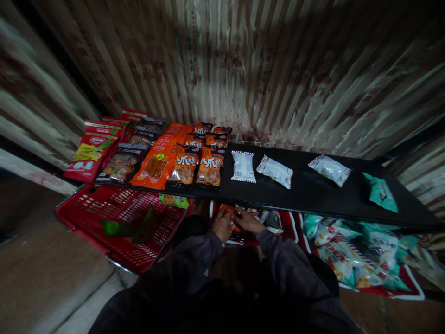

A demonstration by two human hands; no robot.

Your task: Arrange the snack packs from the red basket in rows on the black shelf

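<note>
Below the front edge of the black shelf (264,197), my left hand (222,226) and my right hand (249,221) are close together over a red-and-white bag (290,227). An orange snack packet (236,226) lies between them, and the curled fingers of both hands are on it, partly hidden in the dim light. Other packets, among them a dark and silvery one (274,221), sit in the bag right of my right hand. Above my hands on the shelf are orange and black snack packets (210,166) in rows.
A red shopping basket (127,253) stands at left with a few green packets. Red packets (91,153), brown packets (123,160) and long orange packets (156,162) fill the shelf's left. White packets (243,166) and a teal packet (380,191) lie rightward. Another bag (413,283) holds several packets.
</note>
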